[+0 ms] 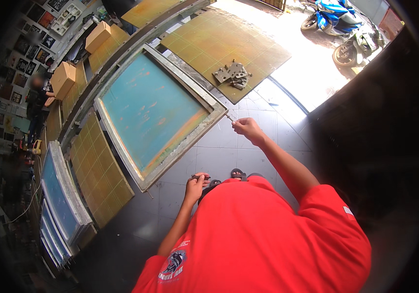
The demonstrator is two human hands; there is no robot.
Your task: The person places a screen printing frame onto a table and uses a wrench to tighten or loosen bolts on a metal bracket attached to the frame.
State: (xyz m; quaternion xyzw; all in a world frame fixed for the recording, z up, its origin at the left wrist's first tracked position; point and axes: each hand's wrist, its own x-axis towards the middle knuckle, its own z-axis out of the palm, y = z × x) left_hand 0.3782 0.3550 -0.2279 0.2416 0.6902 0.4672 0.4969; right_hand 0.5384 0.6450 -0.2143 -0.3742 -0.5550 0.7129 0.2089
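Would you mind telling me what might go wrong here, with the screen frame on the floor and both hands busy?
The right hand pulls a thin strip at the corner of the framed screen; a sharp tug might tear the teal mesh. The left hand grips a small dark tool near the sandalled feet, so a slip could nick a toe. The metal brackets lie loose on the mat, a possible trip hazard.

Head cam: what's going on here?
A person in a red shirt stands over a large screen-printing frame with blue-green mesh lying on the grey tiled floor. The right hand pinches a thin strip at the frame's near corner. The left hand holds a small dark tool low by the feet. Metal brackets lie on a yellow mat beyond.
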